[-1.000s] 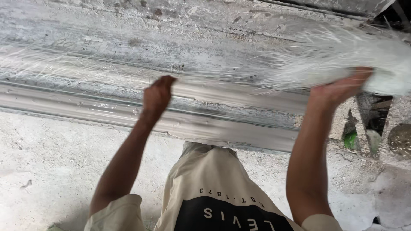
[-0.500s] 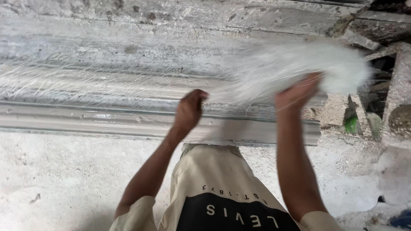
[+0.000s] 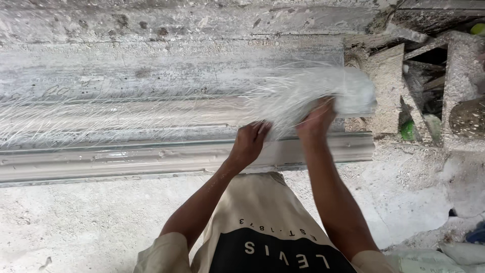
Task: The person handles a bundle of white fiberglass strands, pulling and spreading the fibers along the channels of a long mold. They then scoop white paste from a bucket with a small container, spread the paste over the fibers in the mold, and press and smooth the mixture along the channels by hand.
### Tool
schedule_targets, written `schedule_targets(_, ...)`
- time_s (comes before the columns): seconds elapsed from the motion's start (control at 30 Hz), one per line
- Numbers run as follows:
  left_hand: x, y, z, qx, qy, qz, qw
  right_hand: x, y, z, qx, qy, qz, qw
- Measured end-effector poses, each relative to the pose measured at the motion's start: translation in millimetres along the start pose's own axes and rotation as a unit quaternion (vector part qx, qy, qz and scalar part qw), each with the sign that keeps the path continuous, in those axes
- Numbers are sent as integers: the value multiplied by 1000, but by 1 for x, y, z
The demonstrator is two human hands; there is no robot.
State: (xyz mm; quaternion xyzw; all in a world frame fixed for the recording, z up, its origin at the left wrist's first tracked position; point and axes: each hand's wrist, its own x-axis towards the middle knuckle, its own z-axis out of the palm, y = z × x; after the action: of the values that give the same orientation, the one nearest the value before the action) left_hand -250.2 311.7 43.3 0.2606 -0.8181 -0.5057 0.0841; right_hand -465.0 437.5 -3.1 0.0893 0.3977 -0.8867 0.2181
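The right hand [image 3: 316,121] has its grip clenched on a thick bundle of white fibre strands [image 3: 323,91], holding it from below at the bundle's dense end, so that the loose ends fan out to the left. The left hand [image 3: 250,141] sits just beside it, fingers curled into the lower edge of the same bundle where the strands thin out; its grip looks closed on a pinch of them, though the fingertips are partly hidden.

The bundle hangs over the right part of a long grey moulded slab [image 3: 151,65] that runs across the view. More strands [image 3: 76,121] are spread thinly along the slab's surface to the left, lying flat on it. Along the slab's near edge runs a pale ridged moulding profile [image 3: 126,162], wet-looking in places.

Right of the slab's end stand rough concrete blocks [image 3: 386,81]. The floor [image 3: 76,222] below is dusty and whitish, and pale sacks [image 3: 444,255] lie at the lower right corner.
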Motion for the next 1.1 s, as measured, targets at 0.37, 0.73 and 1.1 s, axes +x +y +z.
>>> schedule_targets(0.37, 20, -43, -60, 387, 59, -66, 918, 66, -195, -28, -39, -88, -256, 962)
schedule_targets(0.73, 29, 15, 33, -62, 62, 198, 976, 47, -96, -45, 3, 3, -99, 995)
schedule_targets(1.1, 42, -16, 38, 327, 208, 59, 920, 116, -188, -91, -193, -130, -284, 930)
